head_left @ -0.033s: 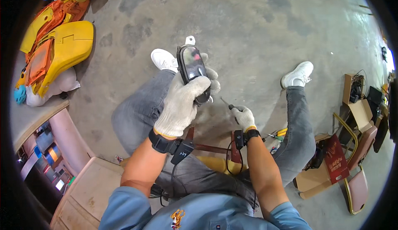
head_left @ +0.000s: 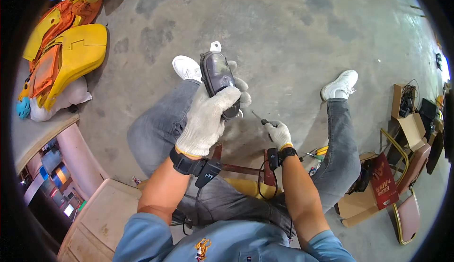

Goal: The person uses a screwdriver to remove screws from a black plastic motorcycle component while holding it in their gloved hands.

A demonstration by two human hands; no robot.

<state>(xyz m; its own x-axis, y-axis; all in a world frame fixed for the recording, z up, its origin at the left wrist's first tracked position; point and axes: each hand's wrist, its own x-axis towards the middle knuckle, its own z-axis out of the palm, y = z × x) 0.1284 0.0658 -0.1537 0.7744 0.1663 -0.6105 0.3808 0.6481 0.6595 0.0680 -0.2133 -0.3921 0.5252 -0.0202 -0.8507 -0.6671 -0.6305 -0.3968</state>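
In my gloved left hand [head_left: 203, 118] is an oval black housing [head_left: 218, 70] with a glossy dark cover. The fingers wrap round its lower part and the thumb lies across the cover. A pale metal tab with a hole [head_left: 215, 46] sticks out at its far end. To the right and lower, my gloved right hand [head_left: 279, 134] is closed on a thin screwdriver [head_left: 258, 117], whose shaft points up and left. Its tip is apart from the housing. Most of the screwdriver's handle is hidden in the glove.
Yellow and orange plastic panels [head_left: 80, 49] are piled at the far left. A worktable [head_left: 99, 214] stands near left. Pliers with coloured grips [head_left: 319, 152] lie beside my right leg. Open cardboard boxes [head_left: 359, 207] and a pink-padded chair [head_left: 407, 217] are at the right.
The housing in my left hand has tilted slightly, and the reddish reflection on its cover is gone. My right hand and the screwdriver stay practically where they were.
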